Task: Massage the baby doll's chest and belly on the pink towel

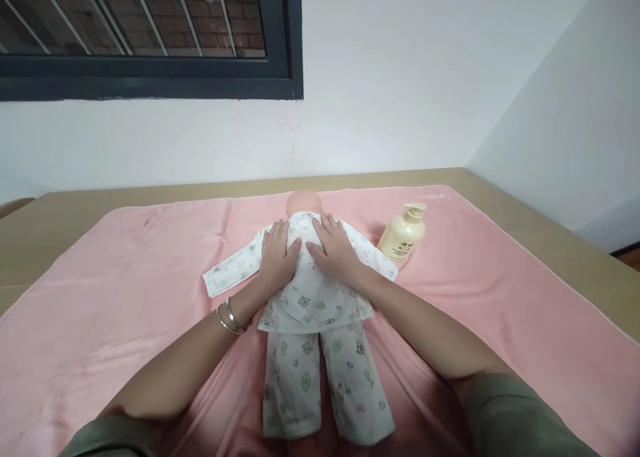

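A baby doll (304,204) lies stretched out on a pink sheet, its head toward the wall. It wears a white long-sleeved top (313,304) and matching trousers (293,384), both printed with small green and grey figures. My left hand (277,254) rests flat on the left of the doll's upper body, fingers extended toward its shoulder. On the other side my right hand (337,250) lies flat with its fingers spread. Both thumbs point inward, with a gap between the hands. The doll's arms are inside the sleeves or hidden; no doll hands show.
A cream pump bottle (404,234) stands tilted-looking beside the doll's right-hand sleeve. The pink sheet (475,310) covers most of a tan table (565,257). Behind are a white wall (390,97) and a dark-framed window (200,77).
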Tool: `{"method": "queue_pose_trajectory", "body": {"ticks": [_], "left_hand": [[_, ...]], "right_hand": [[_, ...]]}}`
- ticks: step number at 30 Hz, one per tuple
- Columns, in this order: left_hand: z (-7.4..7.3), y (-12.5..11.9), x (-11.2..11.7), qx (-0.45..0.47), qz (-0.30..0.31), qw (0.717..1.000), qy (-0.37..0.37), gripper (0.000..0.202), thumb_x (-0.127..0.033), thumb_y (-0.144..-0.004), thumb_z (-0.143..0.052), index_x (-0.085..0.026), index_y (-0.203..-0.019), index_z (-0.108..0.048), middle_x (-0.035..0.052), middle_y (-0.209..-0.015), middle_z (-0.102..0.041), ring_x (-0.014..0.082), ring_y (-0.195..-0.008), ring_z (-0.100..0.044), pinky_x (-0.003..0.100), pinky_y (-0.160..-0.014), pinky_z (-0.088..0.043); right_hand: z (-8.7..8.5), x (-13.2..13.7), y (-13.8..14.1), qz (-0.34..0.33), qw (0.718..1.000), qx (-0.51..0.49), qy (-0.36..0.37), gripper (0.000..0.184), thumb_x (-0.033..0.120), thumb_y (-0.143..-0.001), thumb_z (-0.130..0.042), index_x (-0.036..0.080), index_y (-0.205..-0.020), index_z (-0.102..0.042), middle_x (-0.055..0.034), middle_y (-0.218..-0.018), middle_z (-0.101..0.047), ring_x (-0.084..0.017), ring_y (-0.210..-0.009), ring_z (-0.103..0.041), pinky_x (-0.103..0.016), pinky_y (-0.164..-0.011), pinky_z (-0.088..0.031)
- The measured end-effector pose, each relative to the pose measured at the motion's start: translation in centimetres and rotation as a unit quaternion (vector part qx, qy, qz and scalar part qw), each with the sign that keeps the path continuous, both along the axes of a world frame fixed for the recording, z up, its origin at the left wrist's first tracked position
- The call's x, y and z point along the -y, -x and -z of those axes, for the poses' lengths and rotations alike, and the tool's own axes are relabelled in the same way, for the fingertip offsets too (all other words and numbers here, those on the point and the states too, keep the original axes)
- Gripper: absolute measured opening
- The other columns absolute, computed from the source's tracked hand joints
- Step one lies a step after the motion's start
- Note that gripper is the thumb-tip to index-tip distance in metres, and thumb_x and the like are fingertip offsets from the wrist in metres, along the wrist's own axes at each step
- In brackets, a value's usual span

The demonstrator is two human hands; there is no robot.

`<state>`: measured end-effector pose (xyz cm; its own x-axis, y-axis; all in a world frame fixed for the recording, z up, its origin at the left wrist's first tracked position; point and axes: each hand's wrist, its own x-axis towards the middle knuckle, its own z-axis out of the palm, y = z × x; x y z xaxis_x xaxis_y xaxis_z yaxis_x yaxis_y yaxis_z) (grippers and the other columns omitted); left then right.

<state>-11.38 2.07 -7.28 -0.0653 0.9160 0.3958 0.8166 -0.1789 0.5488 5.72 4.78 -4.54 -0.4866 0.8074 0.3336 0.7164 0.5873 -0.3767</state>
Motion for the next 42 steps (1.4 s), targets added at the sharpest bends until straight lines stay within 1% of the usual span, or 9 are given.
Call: {"method": "queue_pose_trajectory", "body": {"ticks": [5, 11, 19, 22, 26, 29, 34, 39, 42], "left_hand": [[0.2, 0.1, -0.3, 0.005, 0.004, 1.000, -0.012, 0.056, -0.043, -0.097, -0.031, -0.015, -0.145, -0.036, 0.0150, -0.152, -0.037, 0.0262, -0.145, -0.027, 0.051, -0.120, -0.016], [-0.1, 0.2, -0.3, 0.038, -0.004, 0.999, 0.009, 0.053, -0.040, -0.096, -0.032, -0.016, -0.144, -0.038, 0.0133, -0.152, -0.038, 0.0265, -0.145, -0.026, 0.051, -0.120, -0.016], [0.3, -2.5, 5.5, -0.010, 0.045, 0.999, -0.021, 0.057, -0.030, -0.097, -0.031, -0.014, -0.150, -0.023, 0.0155, -0.160, -0.018, 0.0288, -0.149, -0.011, 0.055, -0.119, -0.017], [0.0, -1.8, 4.2, -0.018, 0.020, 1.000, -0.007, 0.055, -0.033, -0.097, -0.031, -0.015, -0.149, -0.027, 0.0162, -0.158, -0.026, 0.0295, -0.148, -0.017, 0.057, -0.119, -0.016], [-0.7, -0.5, 1.1, -0.006, -0.003, 1.000, 0.027, 0.054, -0.037, -0.098, -0.027, -0.013, -0.146, -0.033, 0.0175, -0.154, -0.033, 0.0288, -0.146, -0.022, 0.054, -0.119, -0.018], [-0.6, -1.0, 1.6, -0.018, 0.010, 1.000, 0.008, 0.056, -0.036, -0.098, -0.026, -0.009, -0.146, -0.030, 0.0200, -0.155, -0.030, 0.0297, -0.147, -0.020, 0.054, -0.118, -0.020], [-0.2, -2.5, 4.6, -0.079, 0.030, 0.995, -0.045, 0.055, -0.030, -0.096, -0.029, -0.009, -0.147, -0.028, 0.0197, -0.154, -0.032, 0.0308, -0.146, -0.022, 0.056, -0.117, -0.021], [-0.9, -1.1, 2.5, -0.079, 0.000, 0.997, -0.018, 0.053, -0.034, -0.098, -0.026, -0.010, -0.144, -0.034, 0.0199, -0.152, -0.036, 0.0301, -0.145, -0.025, 0.057, -0.117, -0.018], [-1.0, -0.8, 2.0, -0.067, -0.005, 0.998, -0.011, 0.053, -0.035, -0.098, -0.025, -0.009, -0.144, -0.034, 0.0202, -0.152, -0.036, 0.0302, -0.145, -0.025, 0.057, -0.117, -0.019]], "right_hand": [[-0.1, -1.2, -0.4, -0.009, 1.000, -0.008, 0.001, 0.062, 0.047, -0.098, -0.033, 0.010, -0.148, -0.033, -0.0166, -0.159, -0.020, -0.030, -0.148, -0.008, -0.052, -0.118, -0.013], [0.1, 3.1, 0.9, 0.020, 1.000, 0.014, -0.002, 0.058, 0.037, -0.098, -0.033, 0.008, -0.148, -0.032, -0.0197, -0.158, -0.022, -0.033, -0.148, -0.008, -0.053, -0.116, -0.018], [-0.8, -0.9, -0.3, 0.007, 1.000, 0.019, 0.021, 0.055, 0.040, -0.102, -0.023, 0.013, -0.149, -0.032, -0.0157, -0.156, -0.028, -0.026, -0.147, -0.018, -0.052, -0.117, -0.016], [-0.8, 1.5, 0.5, 0.047, 0.998, 0.038, 0.007, 0.055, 0.034, -0.101, -0.026, 0.007, -0.147, -0.033, -0.0202, -0.154, -0.030, -0.029, -0.146, -0.019, -0.052, -0.116, -0.017], [-1.1, 4.0, 0.9, 0.012, 0.998, 0.057, -0.024, 0.052, 0.030, -0.099, -0.030, 0.008, -0.146, -0.038, -0.0181, -0.154, -0.031, -0.032, -0.146, -0.018, -0.051, -0.116, -0.019], [-1.6, 1.4, -0.1, 0.028, 0.998, 0.058, 0.021, 0.050, 0.030, -0.101, -0.024, 0.014, -0.145, -0.041, -0.0144, -0.153, -0.035, -0.030, -0.144, -0.025, -0.052, -0.115, -0.021], [-1.5, -1.5, -0.7, 0.100, 0.991, 0.066, 0.051, 0.055, 0.038, -0.102, -0.025, 0.006, -0.144, -0.039, -0.0215, -0.152, -0.034, -0.033, -0.144, -0.025, -0.053, -0.114, -0.020], [-1.1, 2.9, 0.8, -0.007, 0.998, 0.057, -0.024, 0.053, 0.032, -0.099, -0.031, 0.006, -0.145, -0.039, -0.0165, -0.154, -0.033, -0.032, -0.146, -0.018, -0.048, -0.117, -0.017], [-1.5, 2.3, 0.3, -0.021, 0.998, 0.053, -0.015, 0.050, 0.032, -0.099, -0.031, 0.012, -0.144, -0.043, -0.0130, -0.153, -0.035, -0.030, -0.145, -0.022, -0.048, -0.117, -0.018]]}}
